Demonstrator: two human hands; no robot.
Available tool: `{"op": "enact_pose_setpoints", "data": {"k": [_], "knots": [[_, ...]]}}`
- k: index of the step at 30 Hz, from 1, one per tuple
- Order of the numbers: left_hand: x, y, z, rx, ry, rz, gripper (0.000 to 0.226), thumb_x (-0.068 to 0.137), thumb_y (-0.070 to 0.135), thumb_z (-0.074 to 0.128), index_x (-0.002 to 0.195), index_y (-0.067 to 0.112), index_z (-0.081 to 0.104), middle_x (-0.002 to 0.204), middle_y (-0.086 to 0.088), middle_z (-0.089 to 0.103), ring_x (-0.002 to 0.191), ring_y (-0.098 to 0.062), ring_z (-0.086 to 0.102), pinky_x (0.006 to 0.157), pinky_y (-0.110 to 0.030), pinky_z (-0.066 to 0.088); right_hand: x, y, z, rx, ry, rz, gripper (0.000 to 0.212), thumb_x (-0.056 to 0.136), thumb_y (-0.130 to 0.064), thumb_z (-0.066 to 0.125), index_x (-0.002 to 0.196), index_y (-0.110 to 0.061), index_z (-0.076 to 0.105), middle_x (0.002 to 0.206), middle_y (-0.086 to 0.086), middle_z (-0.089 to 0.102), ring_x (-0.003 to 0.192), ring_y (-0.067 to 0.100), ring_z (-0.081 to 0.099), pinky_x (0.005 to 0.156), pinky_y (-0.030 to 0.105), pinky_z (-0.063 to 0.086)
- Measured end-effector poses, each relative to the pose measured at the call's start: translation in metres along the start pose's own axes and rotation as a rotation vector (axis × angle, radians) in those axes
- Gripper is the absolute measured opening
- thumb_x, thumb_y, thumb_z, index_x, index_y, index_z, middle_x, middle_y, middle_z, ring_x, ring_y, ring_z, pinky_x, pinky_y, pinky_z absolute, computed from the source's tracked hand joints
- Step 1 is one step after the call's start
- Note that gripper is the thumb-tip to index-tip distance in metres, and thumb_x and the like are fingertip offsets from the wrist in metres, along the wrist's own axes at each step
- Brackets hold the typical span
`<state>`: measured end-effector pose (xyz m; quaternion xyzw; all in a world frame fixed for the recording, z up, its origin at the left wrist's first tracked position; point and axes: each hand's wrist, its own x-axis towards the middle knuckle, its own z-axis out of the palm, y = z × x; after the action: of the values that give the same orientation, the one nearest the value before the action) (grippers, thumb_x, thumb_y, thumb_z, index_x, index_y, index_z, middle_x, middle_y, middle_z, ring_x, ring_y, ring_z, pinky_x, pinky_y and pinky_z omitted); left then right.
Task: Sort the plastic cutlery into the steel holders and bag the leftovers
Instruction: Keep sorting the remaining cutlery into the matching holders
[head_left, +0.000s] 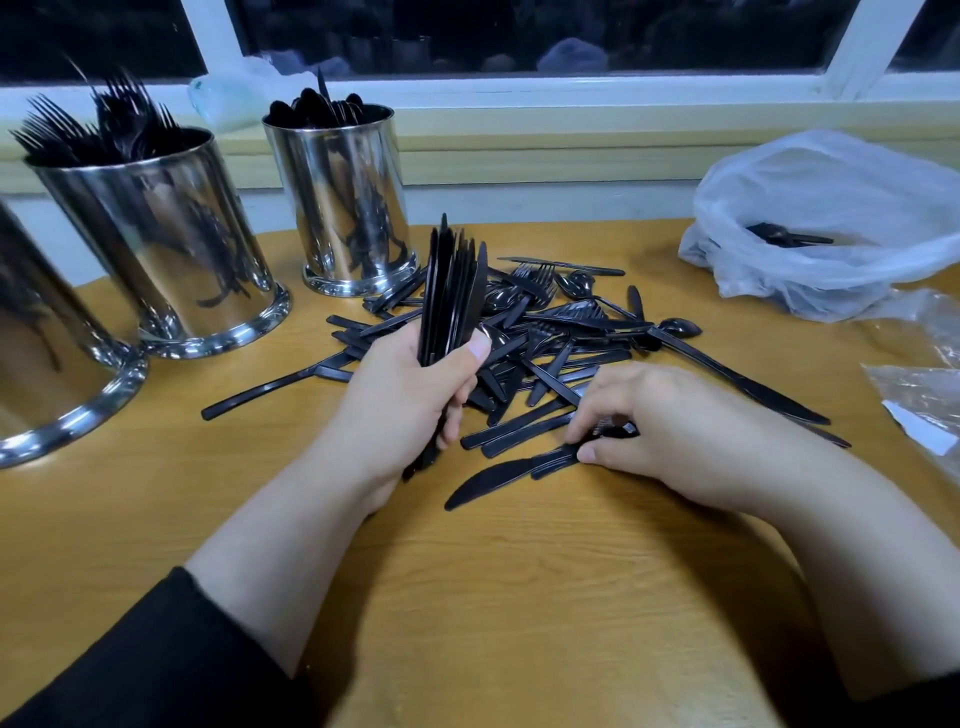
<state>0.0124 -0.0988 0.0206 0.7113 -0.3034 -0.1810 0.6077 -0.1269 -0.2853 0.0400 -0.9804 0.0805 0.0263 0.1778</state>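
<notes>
A heap of black plastic cutlery (561, 327) lies mid-table. My left hand (410, 395) grips an upright bundle of black knives (452, 296) above the heap's left side. My right hand (654, 426) rests on the table at the heap's near edge, fingers pinching the handle of a black knife (488, 480) that lies flat, blade pointing left. Three steel holders stand at the left: one with forks (166, 244), one with spoons (348, 202), and one cut off by the frame edge (47, 374), its contents hidden. A white plastic bag (831, 223) with a few black pieces sits at the right.
The wooden table (467, 597) runs to a window sill at the back. Clear plastic wrappers (919, 384) lie at the right edge. Another pale bag (228, 98) sits on the sill behind the holders. A long knife (737, 379) stretches right of the heap.
</notes>
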Motion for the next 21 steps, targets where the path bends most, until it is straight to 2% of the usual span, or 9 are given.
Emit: {"op": "enact_pose_setpoints", "data": {"k": [3, 7, 10, 14, 19, 21], "knots": [[0.0008, 0.0005, -0.0002, -0.019, 0.039, 0.006, 0.034, 0.103, 0.033, 0.061, 0.082, 0.009, 0.05, 0.066, -0.003, 0.049, 0.049, -0.018, 0.044, 0.049, -0.03, 0.041, -0.0012, 0.0007, 0.0009, 0.015, -0.009, 0.0, 0.008, 0.094, -0.041, 0.068, 0.101, -0.046, 0.067, 0.102, -0.023, 0.054, 0.098, -0.008, 0.046, 0.079, 0.012, 0.033], [0.0025, -0.0001, -0.0023, -0.092, 0.108, -0.011, 0.03, 0.102, 0.034, 0.062, 0.082, 0.014, 0.05, 0.067, -0.002, 0.05, 0.05, -0.019, 0.044, 0.049, -0.03, 0.04, 0.0005, 0.0, 0.0003, -0.019, 0.008, 0.0, 0.009, 0.094, -0.041, 0.068, 0.103, -0.044, 0.069, 0.103, -0.023, 0.056, 0.102, -0.004, 0.047, 0.086, 0.021, 0.036], [0.0029, -0.0012, -0.0029, -0.118, 0.136, -0.018, 0.031, 0.103, 0.034, 0.062, 0.081, 0.016, 0.05, 0.067, -0.001, 0.05, 0.051, -0.019, 0.044, 0.05, -0.032, 0.039, 0.0016, -0.0013, -0.0003, -0.023, 0.033, -0.001, 0.004, 0.094, -0.04, 0.068, 0.095, -0.044, 0.068, 0.101, -0.023, 0.058, 0.104, -0.003, 0.049, 0.091, 0.023, 0.041], [0.0022, -0.001, -0.0024, -0.12, 0.134, -0.02, 0.03, 0.103, 0.033, 0.062, 0.08, 0.017, 0.051, 0.067, -0.001, 0.051, 0.051, -0.019, 0.044, 0.05, -0.031, 0.04, -0.0001, -0.0003, -0.0007, -0.01, 0.0, 0.021, 0.003, 0.094, -0.041, 0.068, 0.096, -0.043, 0.067, 0.1, -0.023, 0.056, 0.099, -0.006, 0.049, 0.083, 0.019, 0.04], [0.0022, -0.0002, -0.0036, -0.118, 0.134, -0.02, 0.03, 0.103, 0.034, 0.061, 0.082, 0.016, 0.05, 0.068, -0.003, 0.05, 0.051, -0.02, 0.044, 0.05, -0.031, 0.04, -0.0014, -0.0017, 0.0, 0.022, -0.074, 0.059, 0.004, 0.093, -0.043, 0.067, 0.094, -0.042, 0.063, 0.103, -0.022, 0.053, 0.101, -0.006, 0.048, 0.09, 0.021, 0.042], [0.0025, 0.0002, -0.0043, -0.128, 0.15, -0.022, 0.031, 0.103, 0.033, 0.061, 0.079, 0.017, 0.05, 0.067, -0.002, 0.049, 0.05, -0.019, 0.044, 0.049, -0.03, 0.04, -0.0015, -0.0038, 0.0006, 0.03, -0.092, 0.071, 0.005, 0.091, -0.043, 0.067, 0.091, -0.042, 0.062, 0.102, -0.022, 0.052, 0.101, -0.005, 0.047, 0.087, 0.021, 0.04]]}}
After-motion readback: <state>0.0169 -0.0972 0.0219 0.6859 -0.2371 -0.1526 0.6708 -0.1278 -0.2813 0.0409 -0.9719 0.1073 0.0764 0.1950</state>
